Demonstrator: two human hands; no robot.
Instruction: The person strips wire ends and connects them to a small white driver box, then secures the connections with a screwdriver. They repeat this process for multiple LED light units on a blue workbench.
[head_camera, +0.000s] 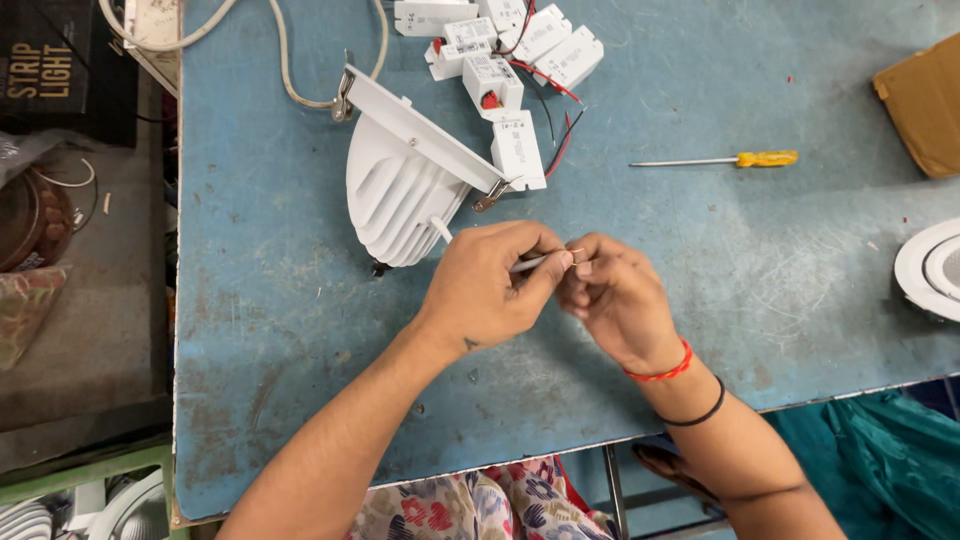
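Blue table (300, 300), hands (490, 290) mid-surface, clear of edges

Even, bright overhead light on my blue bench (300, 300), soft shadows beneath the white lamp housing (400, 200), no glare, picture sharp, edges slightly bowed

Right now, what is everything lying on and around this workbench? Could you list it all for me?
Table: one, worn blue, centre.
Lamp housing: one, white, ribbed, tilted, upper middle.
Wire: one, white, from housing to fingers.
Driver boxes: about seven, white, red-black leads, top.
Screwdriver: one, yellow handle, right.
Cardboard: one, brown, top right.
Round fitting: one, white, right edge.
Left hand: pinches wire.
Right hand: red thread, black band, at wire tip.
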